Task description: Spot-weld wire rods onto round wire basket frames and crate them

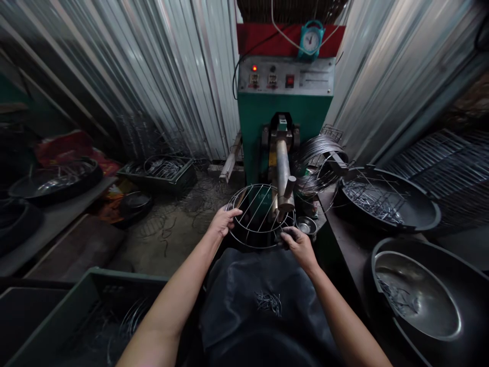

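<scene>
A round wire rack (255, 232) with parallel bars is held out in front of me, under the arm of a green welding machine (252, 122). My left hand (224, 220) grips its left rim, thumb on top. At the near right rim my right hand (298, 244) is closed in a pinch, just below the machine's metal electrode (283, 201). Whether a small wire piece is also between those fingers, I cannot tell. Across my lap lies a dark apron (244, 285) with a small heap of short bent wires (268, 302) on it.
Rings of wire (321, 158) hang right of the machine. On the right bench sit a black pan (424, 204) of wire pieces and a steel bowl (431, 295). A green crate (95, 278) stands at lower left, a wire-filled tray (179, 176) beyond.
</scene>
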`<state>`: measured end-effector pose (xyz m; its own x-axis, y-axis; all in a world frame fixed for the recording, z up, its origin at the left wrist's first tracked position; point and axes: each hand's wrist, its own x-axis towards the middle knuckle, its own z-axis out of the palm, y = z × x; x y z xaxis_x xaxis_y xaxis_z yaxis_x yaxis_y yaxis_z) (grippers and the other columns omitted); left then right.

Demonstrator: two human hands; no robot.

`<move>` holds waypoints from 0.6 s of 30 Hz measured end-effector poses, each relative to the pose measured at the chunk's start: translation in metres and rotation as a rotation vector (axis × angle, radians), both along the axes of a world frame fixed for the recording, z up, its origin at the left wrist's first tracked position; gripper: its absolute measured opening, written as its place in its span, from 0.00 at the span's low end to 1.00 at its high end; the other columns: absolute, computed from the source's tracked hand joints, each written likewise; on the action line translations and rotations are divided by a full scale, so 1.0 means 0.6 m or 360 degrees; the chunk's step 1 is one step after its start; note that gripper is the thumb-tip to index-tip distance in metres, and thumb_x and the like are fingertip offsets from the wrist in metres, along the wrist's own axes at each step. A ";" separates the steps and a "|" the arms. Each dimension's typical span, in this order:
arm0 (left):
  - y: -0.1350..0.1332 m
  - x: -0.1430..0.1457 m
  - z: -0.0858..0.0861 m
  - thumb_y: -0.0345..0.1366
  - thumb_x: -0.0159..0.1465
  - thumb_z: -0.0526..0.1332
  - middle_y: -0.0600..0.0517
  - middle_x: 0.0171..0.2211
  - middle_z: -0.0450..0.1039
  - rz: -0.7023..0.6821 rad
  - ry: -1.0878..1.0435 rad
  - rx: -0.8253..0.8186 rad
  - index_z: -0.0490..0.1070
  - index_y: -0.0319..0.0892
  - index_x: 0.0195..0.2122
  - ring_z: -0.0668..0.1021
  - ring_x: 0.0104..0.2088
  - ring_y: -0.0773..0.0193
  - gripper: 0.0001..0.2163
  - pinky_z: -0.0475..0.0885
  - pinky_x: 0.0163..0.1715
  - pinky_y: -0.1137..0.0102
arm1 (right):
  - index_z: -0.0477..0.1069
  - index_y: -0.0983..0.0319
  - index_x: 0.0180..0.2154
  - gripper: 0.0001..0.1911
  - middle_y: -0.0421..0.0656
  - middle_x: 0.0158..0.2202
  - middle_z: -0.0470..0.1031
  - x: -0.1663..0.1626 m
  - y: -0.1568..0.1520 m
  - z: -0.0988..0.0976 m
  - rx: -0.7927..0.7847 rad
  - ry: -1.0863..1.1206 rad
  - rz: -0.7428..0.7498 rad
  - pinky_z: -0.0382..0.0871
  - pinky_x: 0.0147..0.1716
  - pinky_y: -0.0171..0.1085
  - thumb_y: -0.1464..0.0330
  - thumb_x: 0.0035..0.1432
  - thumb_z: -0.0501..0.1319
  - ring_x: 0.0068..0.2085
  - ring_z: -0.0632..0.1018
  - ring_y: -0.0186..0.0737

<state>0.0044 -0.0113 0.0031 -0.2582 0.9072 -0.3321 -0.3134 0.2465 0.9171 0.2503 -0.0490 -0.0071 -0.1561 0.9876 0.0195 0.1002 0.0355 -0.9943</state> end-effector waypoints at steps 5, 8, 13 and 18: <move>0.005 0.001 -0.001 0.33 0.37 0.68 0.61 0.18 0.56 -0.0019 -0.0003 -0.0018 0.60 0.40 0.25 0.55 0.13 0.80 0.18 0.45 0.12 0.81 | 0.70 0.61 0.32 0.14 0.39 0.23 0.72 0.003 0.009 0.002 -0.0045 0.0013 0.0035 0.65 0.22 0.33 0.58 0.47 0.62 0.24 0.75 0.37; 0.007 0.001 0.000 0.32 0.37 0.68 0.61 0.18 0.56 -0.0017 0.0012 -0.0021 0.60 0.40 0.25 0.54 0.13 0.79 0.17 0.45 0.12 0.81 | 0.70 0.61 0.31 0.14 0.38 0.22 0.72 0.003 0.012 0.004 -0.0062 0.0011 0.0045 0.64 0.21 0.33 0.57 0.47 0.62 0.23 0.74 0.36; 0.011 0.002 0.000 0.32 0.36 0.67 0.62 0.16 0.54 0.0013 0.0025 -0.0036 0.60 0.41 0.24 0.54 0.13 0.79 0.17 0.46 0.11 0.81 | 0.70 0.61 0.32 0.13 0.39 0.22 0.72 0.001 0.015 0.007 -0.0033 0.0012 0.0023 0.65 0.21 0.33 0.58 0.47 0.62 0.23 0.74 0.36; 0.018 0.000 -0.008 0.32 0.37 0.67 0.62 0.15 0.55 0.0030 0.0015 -0.0091 0.60 0.40 0.23 0.54 0.13 0.78 0.16 0.44 0.12 0.80 | 0.70 0.61 0.30 0.12 0.38 0.21 0.72 -0.002 0.020 0.014 0.0024 -0.0026 0.0013 0.66 0.22 0.33 0.59 0.48 0.61 0.22 0.74 0.35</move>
